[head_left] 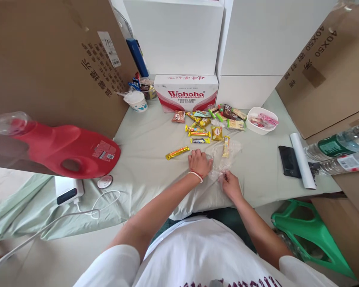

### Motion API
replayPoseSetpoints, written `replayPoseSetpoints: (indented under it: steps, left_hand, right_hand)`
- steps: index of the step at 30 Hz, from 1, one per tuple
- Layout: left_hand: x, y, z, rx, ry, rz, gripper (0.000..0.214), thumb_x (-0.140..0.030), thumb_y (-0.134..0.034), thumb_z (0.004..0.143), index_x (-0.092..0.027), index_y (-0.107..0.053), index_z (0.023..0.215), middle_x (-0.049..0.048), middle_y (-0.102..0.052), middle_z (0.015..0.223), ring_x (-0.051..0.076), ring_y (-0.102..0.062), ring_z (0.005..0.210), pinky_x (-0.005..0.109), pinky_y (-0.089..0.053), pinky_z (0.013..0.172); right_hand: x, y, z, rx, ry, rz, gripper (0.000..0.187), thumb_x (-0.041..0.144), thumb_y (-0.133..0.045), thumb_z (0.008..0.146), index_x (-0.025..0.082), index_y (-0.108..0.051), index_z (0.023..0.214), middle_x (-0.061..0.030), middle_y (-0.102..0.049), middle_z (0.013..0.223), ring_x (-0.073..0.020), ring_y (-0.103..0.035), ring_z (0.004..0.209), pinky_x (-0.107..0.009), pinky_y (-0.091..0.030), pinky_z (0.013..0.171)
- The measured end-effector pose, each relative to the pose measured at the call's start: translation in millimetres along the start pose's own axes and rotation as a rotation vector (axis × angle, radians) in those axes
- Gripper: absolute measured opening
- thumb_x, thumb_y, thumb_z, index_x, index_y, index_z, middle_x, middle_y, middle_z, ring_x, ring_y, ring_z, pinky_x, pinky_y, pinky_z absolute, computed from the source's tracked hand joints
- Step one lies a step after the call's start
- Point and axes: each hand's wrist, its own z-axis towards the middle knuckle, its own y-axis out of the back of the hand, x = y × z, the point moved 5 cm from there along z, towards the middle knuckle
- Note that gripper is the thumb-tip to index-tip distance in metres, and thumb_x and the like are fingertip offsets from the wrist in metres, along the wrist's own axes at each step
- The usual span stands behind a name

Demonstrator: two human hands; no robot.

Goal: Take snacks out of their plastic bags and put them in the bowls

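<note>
My left hand, with a beaded bracelet and a red cord at its wrist, rests palm down on the cloth-covered table. Its fingers are bent and its thumb stands apart, touching the left side of a crumpled clear plastic bag. At the bag's near edge, my right hand is closed in a pinch on the plastic; a small dark spot shows at its fingertips, too small to name. A yellow wrapped snack bar lies on the bag. Another yellow bar lies just left of my left hand.
Several wrapped snacks lie before a Wahaha carton. A white bowl of pink packets stands right, near a phone and plastic bottles. Leftward are a paper cup, a red jug and a white charger.
</note>
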Motion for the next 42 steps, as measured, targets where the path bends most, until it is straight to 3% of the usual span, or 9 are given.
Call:
replayPoseSetpoints:
  steps: [4,8,14,19,24,29,33,38,42]
  left_hand:
    - [2.5,-10.3,2.2,-0.004,-0.002,-0.059,0.024,-0.029,-0.047,0.103,-0.02,-0.069,0.107,0.012,-0.066,0.119,0.026,-0.06,0.115,0.037,-0.046,0.091]
    - [45.9,-0.9,-22.1,-0.038,0.153,-0.071,0.035,-0.03,-0.029,0.109,-0.02,-0.061,0.119,0.01,-0.071,0.112,0.022,-0.068,0.097,0.032,-0.048,0.078]
    - [109.4,8.4,-71.8,-0.143,0.386,-0.023,0.037,-0.03,-0.044,0.104,-0.014,-0.052,0.136,0.013,-0.073,0.108,0.026,-0.072,0.09,0.036,-0.051,0.074]
    - [107.5,2.8,-89.3,-0.311,-0.006,0.072,0.043,-0.019,-0.047,0.099,-0.021,-0.058,0.14,0.0183,-0.067,0.132,0.032,-0.058,0.135,0.055,-0.04,0.114]
    - [86.3,-21.4,-81.4,0.033,-0.567,-0.053,0.046,-0.006,-0.039,0.094,-0.025,-0.066,0.126,0.0107,-0.068,0.137,0.022,-0.049,0.146,0.052,-0.035,0.123]
    - [91.8,-22.3,-72.8,0.002,-0.473,-0.191,0.039,-0.015,-0.042,0.092,-0.016,-0.063,0.125,0.015,-0.051,0.157,0.025,-0.029,0.158,0.052,-0.032,0.127]
    - [88.0,-22.6,-79.3,0.012,-0.4,-0.152,0.039,-0.029,-0.039,0.103,-0.019,-0.065,0.13,0.0127,-0.05,0.159,0.026,-0.026,0.159,0.055,-0.029,0.127]
    - [74.9,-26.4,-88.3,0.081,-0.422,0.066,0.051,-0.04,-0.044,0.104,-0.03,-0.05,0.154,0.0105,-0.039,0.168,0.037,-0.015,0.161,0.077,-0.005,0.123]
    - [73.0,-24.7,-89.4,0.103,-0.426,0.069,0.053,-0.045,-0.044,0.104,-0.036,-0.047,0.156,0.0064,-0.031,0.172,0.044,-0.007,0.161,0.081,-0.006,0.118]
  right_hand:
    - [-2.8,8.2,-5.8,-0.064,-0.028,0.013,0.023,0.044,-0.051,0.09,0.024,-0.061,0.085,-0.0013,-0.067,0.073,-0.0197,-0.06,0.068,-0.03,-0.045,0.068]
    - [-13.5,16.4,-15.3,-0.089,-0.211,0.238,0.032,0.056,-0.057,0.087,0.025,-0.057,0.089,0.002,-0.062,0.069,-0.0148,-0.047,0.051,-0.028,-0.039,0.051]
    - [-12.6,16.5,-6.1,-0.068,-0.255,0.314,0.033,0.057,-0.062,0.083,0.024,-0.057,0.087,0.0021,-0.061,0.067,-0.0133,-0.044,0.047,-0.027,-0.035,0.045]
    - [-6.7,13.2,5.7,-0.033,-0.156,0.114,0.035,0.059,-0.058,0.086,0.025,-0.06,0.086,-0.0022,-0.067,0.069,-0.0184,-0.054,0.055,-0.029,-0.041,0.05]
    - [-4.5,26.4,1.1,-0.069,-0.107,0.011,0.037,0.061,-0.056,0.086,0.025,-0.062,0.087,-0.0025,-0.066,0.068,-0.0204,-0.057,0.059,-0.031,-0.044,0.053]
    - [-23.2,52.7,-28.7,-0.151,-0.154,-0.041,0.039,0.064,-0.062,0.082,0.026,-0.063,0.092,-0.0007,-0.064,0.067,-0.0198,-0.056,0.057,-0.031,-0.045,0.054]
    - [-31.5,82.3,-45.5,0.017,-0.166,-0.208,0.038,0.065,-0.062,0.081,0.026,-0.064,0.081,-0.0016,-0.064,0.065,-0.0208,-0.056,0.056,-0.033,-0.044,0.055]
    - [48.9,124.7,13.2,-0.17,0.169,-0.66,0.039,0.055,-0.048,0.095,0.025,-0.071,0.094,-0.0124,-0.072,0.094,-0.0265,-0.065,0.08,-0.036,-0.047,0.07]
    - [120.4,43.7,92.4,0.021,0.358,-0.623,0.041,0.052,-0.045,0.102,0.022,-0.073,0.108,-0.0131,-0.072,0.114,-0.0259,-0.067,0.099,-0.034,-0.049,0.085]
